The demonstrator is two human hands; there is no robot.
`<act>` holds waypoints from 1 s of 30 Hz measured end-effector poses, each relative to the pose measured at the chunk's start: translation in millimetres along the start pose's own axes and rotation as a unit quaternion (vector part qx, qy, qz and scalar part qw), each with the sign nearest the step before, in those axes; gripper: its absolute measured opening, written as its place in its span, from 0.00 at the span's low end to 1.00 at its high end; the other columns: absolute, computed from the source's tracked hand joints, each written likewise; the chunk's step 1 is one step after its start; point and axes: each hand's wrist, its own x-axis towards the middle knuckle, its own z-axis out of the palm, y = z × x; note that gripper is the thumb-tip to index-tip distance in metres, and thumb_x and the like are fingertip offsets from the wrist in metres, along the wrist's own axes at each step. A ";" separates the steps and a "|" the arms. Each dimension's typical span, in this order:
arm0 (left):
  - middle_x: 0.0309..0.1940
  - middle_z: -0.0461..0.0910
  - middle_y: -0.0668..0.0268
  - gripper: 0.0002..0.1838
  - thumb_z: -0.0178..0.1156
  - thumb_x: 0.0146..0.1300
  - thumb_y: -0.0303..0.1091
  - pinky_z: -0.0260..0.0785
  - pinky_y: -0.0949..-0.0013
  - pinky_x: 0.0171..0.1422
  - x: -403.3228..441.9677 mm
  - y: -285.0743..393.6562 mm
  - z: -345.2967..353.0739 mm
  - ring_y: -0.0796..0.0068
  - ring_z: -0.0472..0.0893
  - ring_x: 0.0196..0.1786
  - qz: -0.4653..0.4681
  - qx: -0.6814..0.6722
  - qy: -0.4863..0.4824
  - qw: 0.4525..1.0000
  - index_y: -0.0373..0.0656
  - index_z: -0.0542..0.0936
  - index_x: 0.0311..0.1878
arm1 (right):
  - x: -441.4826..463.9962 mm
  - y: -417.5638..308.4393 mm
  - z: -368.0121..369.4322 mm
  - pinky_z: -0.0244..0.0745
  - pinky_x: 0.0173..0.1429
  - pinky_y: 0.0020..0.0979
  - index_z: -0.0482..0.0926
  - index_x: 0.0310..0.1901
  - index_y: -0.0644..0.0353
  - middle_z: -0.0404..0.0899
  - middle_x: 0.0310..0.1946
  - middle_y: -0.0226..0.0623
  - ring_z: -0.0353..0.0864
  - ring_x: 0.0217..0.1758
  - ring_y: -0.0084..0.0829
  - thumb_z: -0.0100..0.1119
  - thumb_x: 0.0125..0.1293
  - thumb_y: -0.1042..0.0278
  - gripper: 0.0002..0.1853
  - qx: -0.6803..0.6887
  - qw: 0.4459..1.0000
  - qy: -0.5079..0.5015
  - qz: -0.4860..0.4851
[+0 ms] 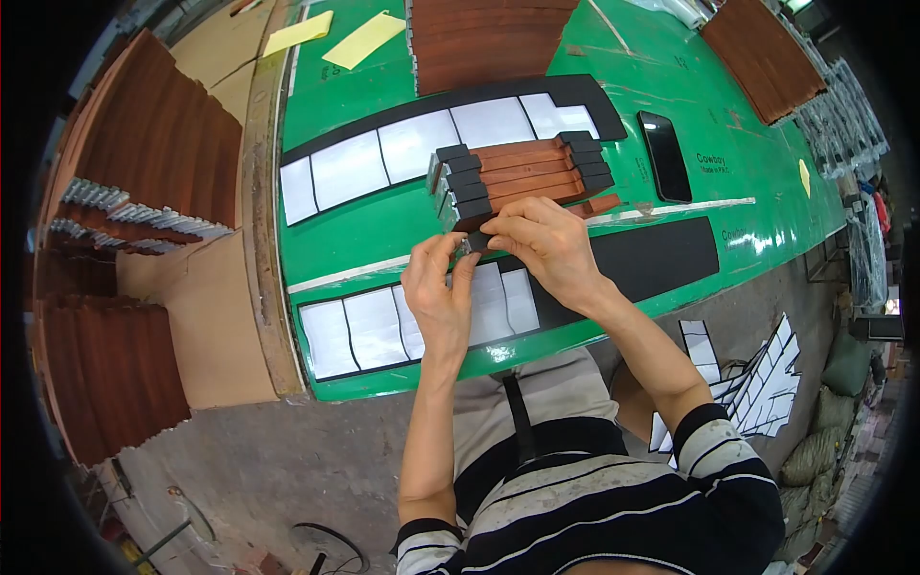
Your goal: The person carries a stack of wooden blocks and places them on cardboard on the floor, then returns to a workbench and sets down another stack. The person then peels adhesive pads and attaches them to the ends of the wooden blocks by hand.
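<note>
A brown wood-look slat (pixel 596 205) lies partly hidden under my right hand (pixel 548 241); its near end carries a small black pad (pixel 476 241) and a bit of metal. The fingers of my left hand (pixel 439 292) are closed around that end. My right thumb and fingers pinch the black pad there. Just beyond my hands sits a row of similar slats (pixel 527 172) with black pads over both ends. Below my left hand, a black foam strip (pixel 623 273) bears white-backed pieces (pixel 369 331); its right part is bare black.
Another black strip with white pieces (pixel 417 144) lies farther back on the green table (pixel 364 249). A phone (pixel 664 156) rests at right. Tall slat stacks (pixel 489 43) stand behind and at left (pixel 158 144). Yellow papers (pixel 364 40) lie at back left; white-backed scraps (pixel 757 383) are at lower right.
</note>
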 end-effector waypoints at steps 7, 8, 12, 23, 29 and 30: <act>0.42 0.78 0.61 0.13 0.66 0.56 0.27 0.73 0.73 0.35 1.3 0.2 0.1 0.71 0.79 0.38 0.012 0.009 0.003 1.000 0.37 0.80 0.45 | 0.7 -0.5 0.7 0.75 0.37 0.33 0.82 0.35 0.60 0.77 0.31 0.32 0.77 0.35 0.34 0.69 0.47 0.73 0.11 -0.008 1.000 -0.003 -0.004; 0.42 0.78 0.61 0.13 0.66 0.56 0.27 0.73 0.73 0.35 1.4 0.7 0.2 0.71 0.79 0.38 0.010 0.009 0.003 1.000 0.37 0.80 0.45 | 1.1 -1.4 0.8 0.75 0.36 0.33 0.82 0.34 0.60 0.77 0.31 0.32 0.77 0.35 0.34 0.69 0.47 0.73 0.11 -0.008 1.000 -0.003 -0.003; 0.42 0.79 0.61 0.13 0.66 0.56 0.27 0.73 0.72 0.36 0.0 1.4 0.9 0.71 0.79 0.38 0.004 0.007 0.002 1.000 0.37 0.80 0.45 | -0.4 0.4 -2.1 0.76 0.38 0.32 0.82 0.37 0.61 0.79 0.33 0.34 0.79 0.36 0.34 0.68 0.50 0.73 0.10 -0.007 1.000 -0.021 -0.004; 0.39 0.77 0.59 0.16 0.64 0.54 0.21 0.71 0.65 0.41 2.5 0.2 5.5 0.63 0.78 0.37 0.127 0.066 0.038 0.989 0.41 0.80 0.47 | -14.8 10.2 -6.8 0.78 0.42 0.30 0.83 0.40 0.60 0.81 0.40 0.37 0.81 0.42 0.36 0.65 0.54 0.76 0.11 0.046 0.999 0.024 0.008; 0.39 0.74 0.55 0.20 0.63 0.53 0.15 0.73 0.64 0.39 0.3 -8.9 5.8 0.59 0.78 0.39 0.214 0.150 0.024 0.965 0.41 0.78 0.50 | -23.6 14.0 -0.9 0.78 0.41 0.32 0.82 0.45 0.56 0.78 0.43 0.38 0.79 0.44 0.38 0.60 0.48 0.79 0.19 -0.078 0.992 0.043 -0.087; 0.39 0.74 0.55 0.20 0.64 0.52 0.15 0.73 0.64 0.39 0.5 -6.8 5.2 0.59 0.78 0.39 0.221 0.155 0.023 0.962 0.40 0.78 0.50 | -22.3 12.3 -4.9 0.78 0.42 0.32 0.82 0.44 0.57 0.78 0.43 0.39 0.79 0.44 0.38 0.60 0.49 0.79 0.18 -0.058 0.994 0.029 -0.083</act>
